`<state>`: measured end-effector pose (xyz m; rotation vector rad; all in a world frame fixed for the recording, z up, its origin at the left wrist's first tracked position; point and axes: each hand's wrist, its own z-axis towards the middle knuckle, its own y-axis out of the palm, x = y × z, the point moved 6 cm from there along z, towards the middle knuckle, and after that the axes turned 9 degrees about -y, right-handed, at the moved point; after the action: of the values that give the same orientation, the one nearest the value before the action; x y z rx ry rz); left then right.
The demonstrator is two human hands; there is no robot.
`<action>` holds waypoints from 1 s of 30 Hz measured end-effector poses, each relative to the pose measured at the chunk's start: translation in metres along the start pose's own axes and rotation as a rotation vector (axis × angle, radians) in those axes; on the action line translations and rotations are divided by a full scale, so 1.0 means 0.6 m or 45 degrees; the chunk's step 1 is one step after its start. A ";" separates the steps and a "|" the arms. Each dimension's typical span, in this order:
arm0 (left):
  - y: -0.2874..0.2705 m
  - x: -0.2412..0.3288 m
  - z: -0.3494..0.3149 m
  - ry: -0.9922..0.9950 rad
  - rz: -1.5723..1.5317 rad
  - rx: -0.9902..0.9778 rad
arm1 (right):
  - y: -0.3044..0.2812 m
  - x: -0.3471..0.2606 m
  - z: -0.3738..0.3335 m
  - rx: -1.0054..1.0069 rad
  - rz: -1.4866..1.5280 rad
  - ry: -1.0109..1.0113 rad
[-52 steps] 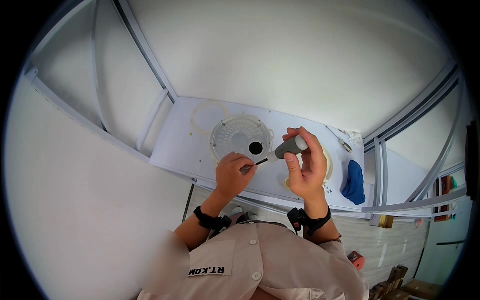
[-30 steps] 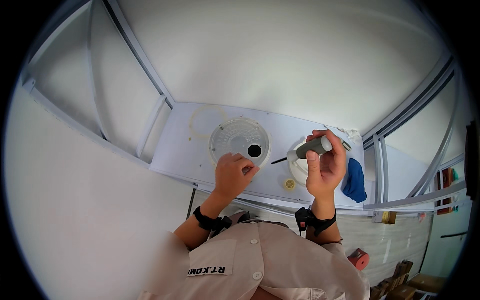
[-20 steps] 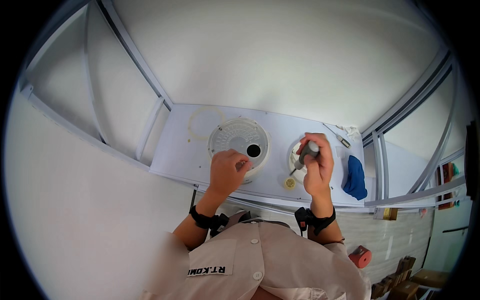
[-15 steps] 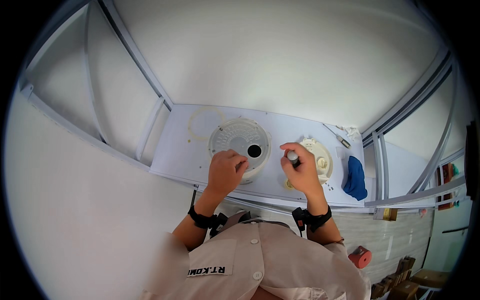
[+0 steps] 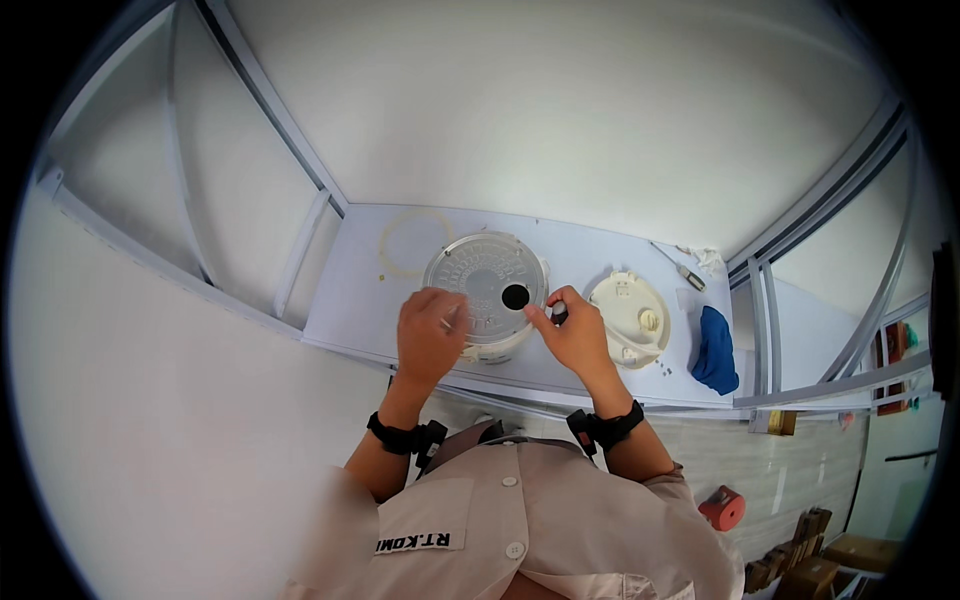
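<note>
On the white bench stands a round white appliance part point(image 5: 495, 353) topped by a grey metal disc point(image 5: 480, 262) with embossed marks and a black round hole point(image 5: 515, 297). My left hand point(image 5: 430, 338) hovers over the disc's near left edge, slightly blurred, fingertips pinched. Whatever small thing they hold is not clear. At the disc's right side, my right hand point(image 5: 578, 338) has its fingers curled round a short dark cylinder with a pale round end point(image 5: 560, 313); the thumb points toward the hole. A cream round cover point(image 5: 635, 318) lies to the right of this hand.
A thin pale yellow ring point(image 5: 383, 246) lies at the bench's left back. Toward the right are a screwdriver point(image 5: 688, 275), a crumpled white piece point(image 5: 709, 260), a blue cloth point(image 5: 714, 350) and small bits point(image 5: 665, 369). Metal frame posts point(image 5: 758, 330) rise beside the bench.
My right hand has moved left to the disc's edge with the dark cylinder, uncovering more of the cream cover. My left hand has shifted left and slightly up, off the disc's middle.
</note>
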<state>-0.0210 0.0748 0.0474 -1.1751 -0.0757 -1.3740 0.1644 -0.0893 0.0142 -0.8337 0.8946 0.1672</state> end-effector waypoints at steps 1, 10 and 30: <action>-0.006 -0.014 0.002 0.009 0.079 0.086 | 0.003 0.000 0.000 -0.024 -0.017 0.030; -0.001 -0.113 0.003 -0.509 0.096 0.014 | 0.019 -0.002 0.002 -0.074 -0.111 0.100; -0.011 -0.077 0.028 -0.471 -0.098 -0.001 | 0.012 0.028 0.014 0.041 0.358 0.349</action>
<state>-0.0298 0.1202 0.0295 -1.4274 -0.3865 -1.2078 0.1768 -0.0820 0.0006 -0.7075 1.2697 0.2870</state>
